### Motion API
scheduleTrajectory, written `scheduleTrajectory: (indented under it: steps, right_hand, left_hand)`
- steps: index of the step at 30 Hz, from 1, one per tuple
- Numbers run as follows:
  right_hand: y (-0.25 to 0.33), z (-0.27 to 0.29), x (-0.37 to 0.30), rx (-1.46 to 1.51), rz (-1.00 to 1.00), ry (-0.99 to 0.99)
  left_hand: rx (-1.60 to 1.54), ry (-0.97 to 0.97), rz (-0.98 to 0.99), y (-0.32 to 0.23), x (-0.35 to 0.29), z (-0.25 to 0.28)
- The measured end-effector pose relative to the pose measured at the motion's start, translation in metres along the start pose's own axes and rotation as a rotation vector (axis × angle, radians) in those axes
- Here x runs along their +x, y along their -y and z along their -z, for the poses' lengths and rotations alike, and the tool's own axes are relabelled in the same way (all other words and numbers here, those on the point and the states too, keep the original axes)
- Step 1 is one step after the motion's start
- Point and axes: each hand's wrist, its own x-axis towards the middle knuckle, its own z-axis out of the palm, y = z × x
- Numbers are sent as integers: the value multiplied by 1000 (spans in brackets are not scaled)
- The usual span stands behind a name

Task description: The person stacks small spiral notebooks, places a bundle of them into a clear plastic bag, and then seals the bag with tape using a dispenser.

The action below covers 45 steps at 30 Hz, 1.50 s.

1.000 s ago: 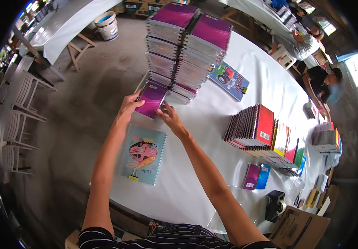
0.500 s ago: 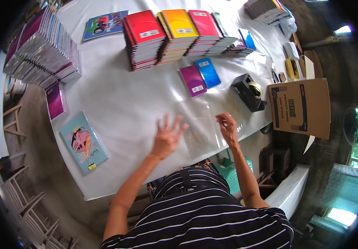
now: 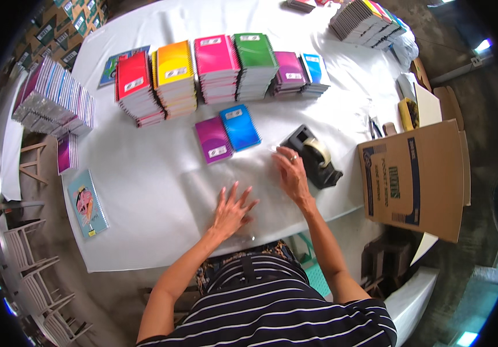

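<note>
My left hand (image 3: 231, 213) is spread low over the near part of the table, on or just above a clear plastic sheet or bag (image 3: 257, 180) whose edges are hard to make out. Fingers bent but apart, my right hand (image 3: 293, 176) is at the plastic's far right side, close beside a black tape dispenser (image 3: 324, 168) with a roll of tape. A pale glint of plastic shows at its fingertips. Beyond the hands, a purple spiral notebook (image 3: 214, 140) and a blue spiral notebook (image 3: 240, 127) lie side by side, touching.
Across the table stand stacks of red (image 3: 134, 76), yellow (image 3: 173, 62), pink (image 3: 217, 53), green (image 3: 254, 55), purple and blue notebooks. Tall notebook stacks (image 3: 58, 98) rise at the left, near a light-blue notebook (image 3: 88, 205). An open cardboard box (image 3: 413, 179) is at the right edge.
The view has shifted. My right hand has moved forward to beside the tape dispenser, its fingers less curled. My left hand is lower over the plastic, fingers still spread.
</note>
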Motion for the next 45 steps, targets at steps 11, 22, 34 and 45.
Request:
scheduleTrajectory:
  steps: [11,22,34,45]
  right_hand:
    - [-178,14,200,-581,243,50]
    - [-55,85,136,-100,395,-406]
    - [-61,19,279,-250,-33,-410]
    - [-57,50,298,18,-335,-68]
  left_hand:
    - [-185,-433,352,-36,48,57]
    - [-2569,-300,113,-26,165,97]
    - [-2110,-652,459,41,126,132]
    - [-1935,-817,480,87,78,110]
